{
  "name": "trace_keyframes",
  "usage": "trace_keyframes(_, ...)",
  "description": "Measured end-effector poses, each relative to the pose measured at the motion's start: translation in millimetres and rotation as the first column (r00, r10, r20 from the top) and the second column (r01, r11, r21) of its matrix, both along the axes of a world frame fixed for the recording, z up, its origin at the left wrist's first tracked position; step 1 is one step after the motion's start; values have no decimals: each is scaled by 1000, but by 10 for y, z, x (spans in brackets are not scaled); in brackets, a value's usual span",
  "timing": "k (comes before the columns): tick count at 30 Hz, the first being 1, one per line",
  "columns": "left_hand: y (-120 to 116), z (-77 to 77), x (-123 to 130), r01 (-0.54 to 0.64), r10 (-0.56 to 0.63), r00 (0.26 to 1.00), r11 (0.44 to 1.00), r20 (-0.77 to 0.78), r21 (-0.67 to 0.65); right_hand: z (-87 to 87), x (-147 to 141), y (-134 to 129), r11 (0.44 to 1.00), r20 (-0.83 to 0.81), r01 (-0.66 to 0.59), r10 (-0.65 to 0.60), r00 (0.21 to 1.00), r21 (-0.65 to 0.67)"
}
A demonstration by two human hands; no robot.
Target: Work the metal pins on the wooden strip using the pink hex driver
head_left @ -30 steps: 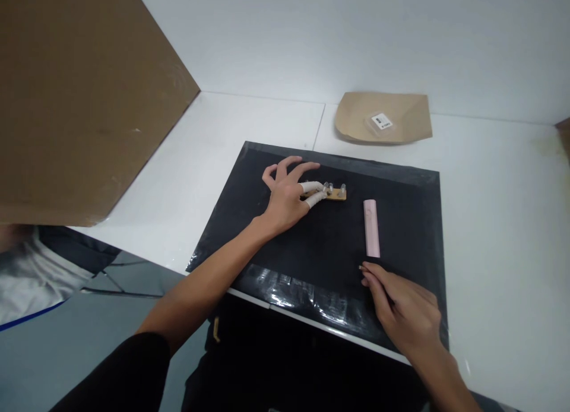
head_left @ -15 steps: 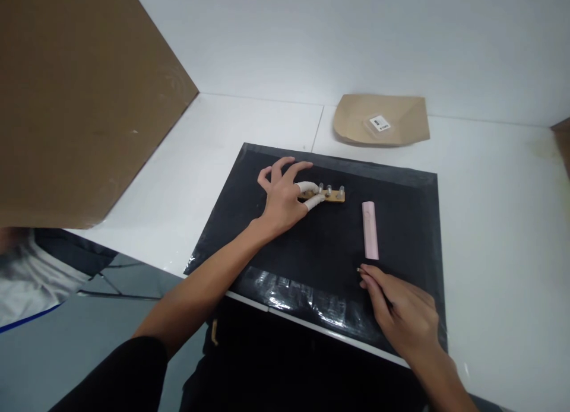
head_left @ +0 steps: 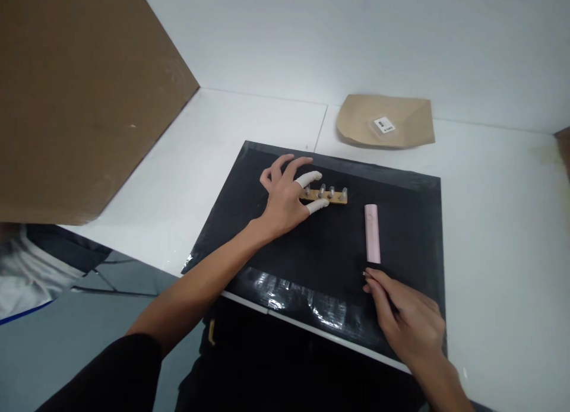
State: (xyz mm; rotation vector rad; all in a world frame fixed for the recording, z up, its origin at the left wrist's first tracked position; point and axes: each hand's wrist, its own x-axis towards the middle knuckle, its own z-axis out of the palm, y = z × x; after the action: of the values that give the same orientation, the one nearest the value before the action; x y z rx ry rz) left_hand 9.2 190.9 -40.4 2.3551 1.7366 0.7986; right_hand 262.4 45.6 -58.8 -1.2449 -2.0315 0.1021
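My left hand (head_left: 287,195), with white finger cots on thumb and index finger, is open over a narrow gold-coloured bar (head_left: 339,200). Several small clear, nail-tip-like pieces (head_left: 332,192) stand upright along that bar. Thumb and index finger are spread on either side of it, and the hand covers its left end. My right hand (head_left: 407,320) is pinched shut at the lower right of the black mat (head_left: 285,257). A tiny shiny end shows at its fingertips, too small to name. Just above these fingertips lies a slim pink bar-shaped object (head_left: 373,234).
A brown paper tray (head_left: 414,124) at the back holds a small clear box with a white label (head_left: 383,125). A large brown board (head_left: 89,103) rises on the left. White table (head_left: 499,240) surrounds the mat. Part of another person (head_left: 35,275) shows at lower left.
The thumb and index finger of my left hand have spread apart, letting go of a clear piece on the bar. My right hand keeps its pinch, nearly in place. The view has shifted slightly.
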Motion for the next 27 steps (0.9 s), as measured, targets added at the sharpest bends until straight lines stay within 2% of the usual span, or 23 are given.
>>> trace_keyframes(3,-12,42,-102,67,-67,998,998,12,-12,42,14,-11,1000,1,10,-10,1000,-21)
trace_keyframes(6,31,49,-316,128,-128,991,992,43,2,117,30,-8,999,8,24,-24,1000,-29)
trace_keyframes(9,208,-12,-555,77,-76,988,997,138,-2,206,71,80,992,43,101,-98,994,-78)
trace_keyframes(12,523,-102,-674,-38,39,968,999,250,-10,295,138,372,973,26,213,-211,977,-85)
trace_keyframes(15,868,-162,-633,-101,103,935,995,339,-23,343,209,859,979,15,202,-202,979,-1)
trace_keyframes(18,1107,-204,-540,-126,135,921,991,365,-48,299,251,1321,970,-9,240,-240,971,-27)
trace_keyframes(20,1181,-248,-512,-111,123,922,992,367,-53,219,246,1507,954,-111,291,-298,948,-78)
trace_keyframes(24,1173,-336,-538,-61,59,918,998,392,-8,53,242,1587,937,-334,338,-347,876,-88)
trace_keyframes(27,1119,-344,-545,-72,53,912,997,407,31,-1,394,1562,904,-297,427,-407,864,5)
